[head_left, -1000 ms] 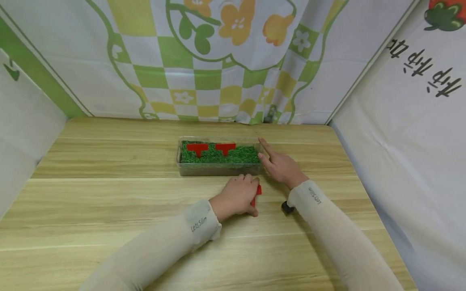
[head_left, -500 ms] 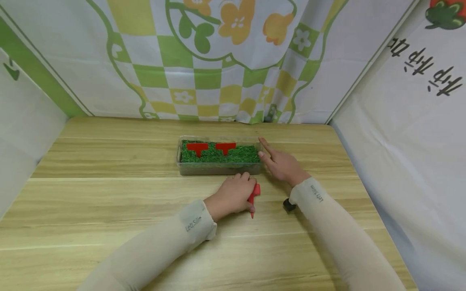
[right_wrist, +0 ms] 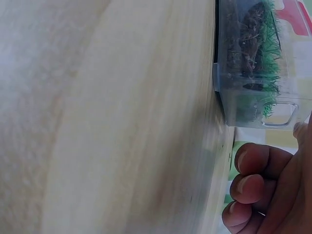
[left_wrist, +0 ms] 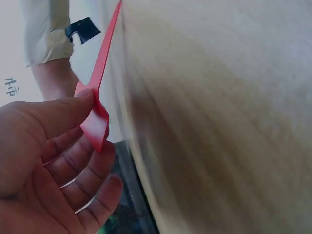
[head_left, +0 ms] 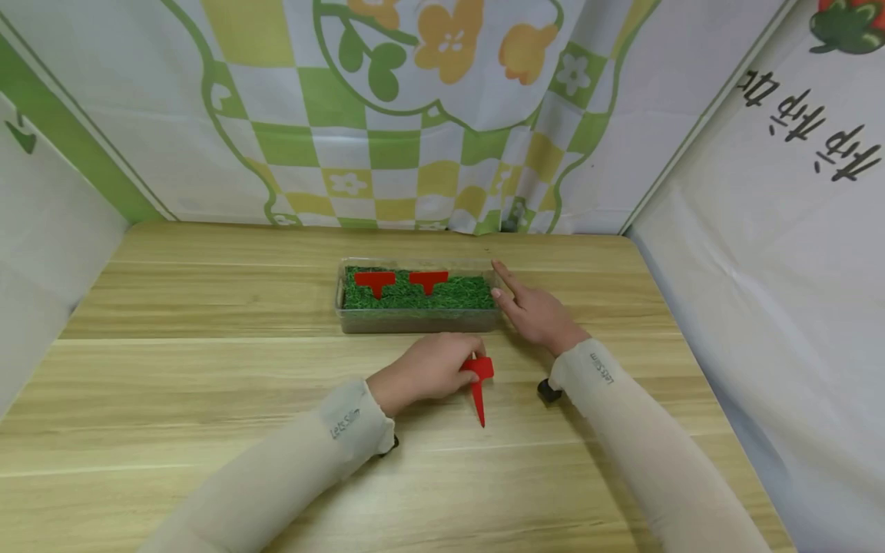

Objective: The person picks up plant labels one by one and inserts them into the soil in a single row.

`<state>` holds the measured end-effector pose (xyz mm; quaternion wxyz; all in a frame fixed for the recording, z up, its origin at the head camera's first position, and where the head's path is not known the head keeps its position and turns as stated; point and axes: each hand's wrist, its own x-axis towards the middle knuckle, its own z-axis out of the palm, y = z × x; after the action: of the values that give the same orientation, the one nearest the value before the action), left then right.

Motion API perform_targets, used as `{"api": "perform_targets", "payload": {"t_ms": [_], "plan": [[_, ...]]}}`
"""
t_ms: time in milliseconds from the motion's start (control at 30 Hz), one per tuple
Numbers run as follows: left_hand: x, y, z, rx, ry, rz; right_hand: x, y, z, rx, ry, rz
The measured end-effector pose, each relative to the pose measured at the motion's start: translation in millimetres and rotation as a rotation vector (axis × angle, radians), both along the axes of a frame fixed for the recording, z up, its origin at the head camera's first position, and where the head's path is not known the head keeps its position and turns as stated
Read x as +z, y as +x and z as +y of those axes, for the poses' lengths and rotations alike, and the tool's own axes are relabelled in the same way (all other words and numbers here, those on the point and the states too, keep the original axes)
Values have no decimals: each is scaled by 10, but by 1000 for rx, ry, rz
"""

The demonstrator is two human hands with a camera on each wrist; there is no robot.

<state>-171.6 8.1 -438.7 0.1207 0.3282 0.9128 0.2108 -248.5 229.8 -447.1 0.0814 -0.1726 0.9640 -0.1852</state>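
My left hand [head_left: 429, 365] pinches the head of a red T-shaped plant label [head_left: 478, 369] between thumb and fingers. In the left wrist view the long pointed stem of this label [left_wrist: 101, 61] extends away from the hand, above the wooden table. A clear plastic box [head_left: 418, 321] holds dark soil under green artificial grass [head_left: 459, 293]. Two more red plant labels, a left one [head_left: 374, 279] and a middle one [head_left: 429, 279], stand upright in the grass. My right hand [head_left: 542, 316] touches the box's right end with straight index finger and thumb; its other fingers [right_wrist: 248, 187] are loosely bent.
The wood-grain table [head_left: 207, 399] reaches to a green and yellow checkered curtain [head_left: 387, 146] behind the box. White cloth walls [head_left: 774, 276] flank both sides. A small black device [head_left: 549, 391] sits at the right cuff.
My left hand has drawn back left from the box's front, and the label now shows fully with its point toward the near table edge. The right hand stays at the box.
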Motion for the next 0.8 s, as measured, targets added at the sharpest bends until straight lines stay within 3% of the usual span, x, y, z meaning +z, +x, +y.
{"api": "perform_targets", "payload": {"t_ms": [333,567,800], "plan": [[327,-22,-152,-14,77,-24,5,8,-13,-14,-11,-10],[530,-90,-222,-34,94,16,-24,18,-15,-29,-24,-10],[833,-163,-294,-7,127,67,-35,10,-8,-30,-27,-13]]}}
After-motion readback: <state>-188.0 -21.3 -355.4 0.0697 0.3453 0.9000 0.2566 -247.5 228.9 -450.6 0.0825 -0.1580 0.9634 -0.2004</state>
